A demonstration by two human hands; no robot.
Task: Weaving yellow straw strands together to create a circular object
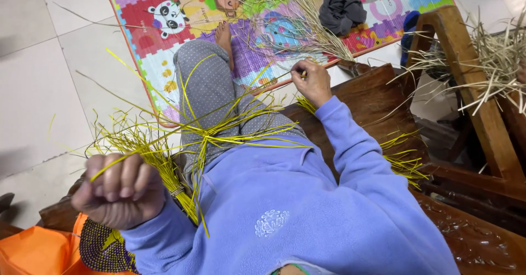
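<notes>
Operator: Left hand (121,190) status?

Technician: Clenched in a tight fist around thin yellow-green grass strands (181,138); bundle fanned across grey dotted trouser lap (211,89), bound end near fist.

Operator: Right hand (313,80)?

Technician: Fingers curled shut, pinching one strand end, extended over dark carved wooden bench (378,97), close to colourful cartoon foam play mat (164,23).

Operator: Recommended technique?

Technician: Likely best: keep strand taut between both hands, pull evenly, avoid kinking. Dry straw pile (498,61) well apart, right side.

I can't see what my left hand (121,190) grips inside its fist; the orange bag (33,253) runs off-frame.
</notes>
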